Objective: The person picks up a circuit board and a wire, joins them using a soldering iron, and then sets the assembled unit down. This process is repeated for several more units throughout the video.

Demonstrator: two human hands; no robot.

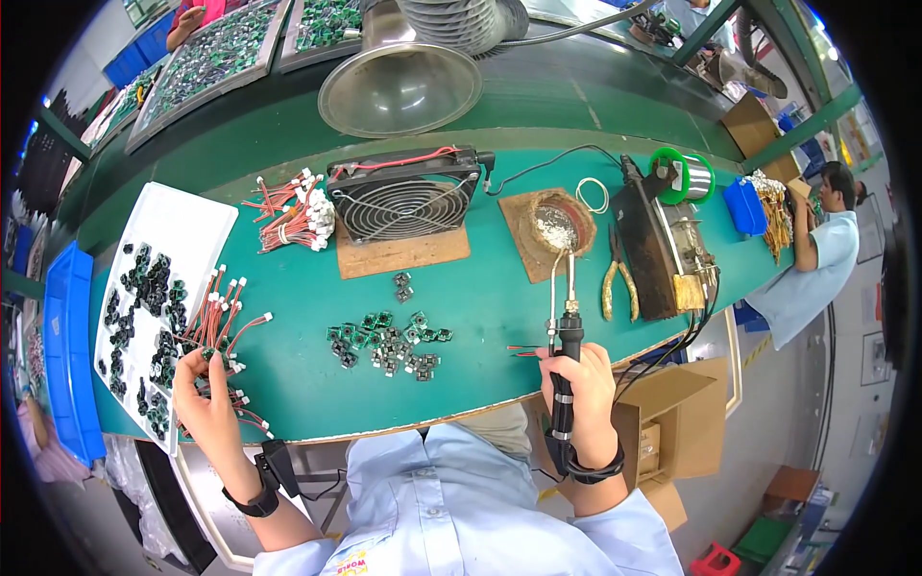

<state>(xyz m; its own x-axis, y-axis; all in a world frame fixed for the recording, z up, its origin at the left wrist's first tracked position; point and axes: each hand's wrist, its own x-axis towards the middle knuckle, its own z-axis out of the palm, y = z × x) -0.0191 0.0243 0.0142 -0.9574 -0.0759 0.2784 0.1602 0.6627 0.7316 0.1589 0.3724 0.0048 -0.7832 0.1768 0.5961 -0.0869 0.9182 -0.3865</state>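
Note:
My left hand [208, 408] is at the right edge of the white tray [204, 213], thumb and fingertips pinched around what looks like a small green circuit part [207, 353]. Red-and-black wire leads with white connectors [223, 305] fan out beside those fingers. My right hand [588, 389] is wrapped around the black handle of a soldering iron [570, 336], held upright. Its tip, with a thin curved metal tube alongside, reaches the near rim of a round pot [582, 223] of whitish material. Short red-and-black wire ends [521, 352] poke out left of my right fingers; whether they are held I cannot tell.
Small green-and-silver parts [389, 341] lie mid-mat. Behind them stand a fan [403, 202] and a bundle of wire leads [303, 221]. Pliers [619, 278], a solder spool [696, 178] and a black metal device [645, 250] are on the right. A metal hood [399, 91] overhangs the far side.

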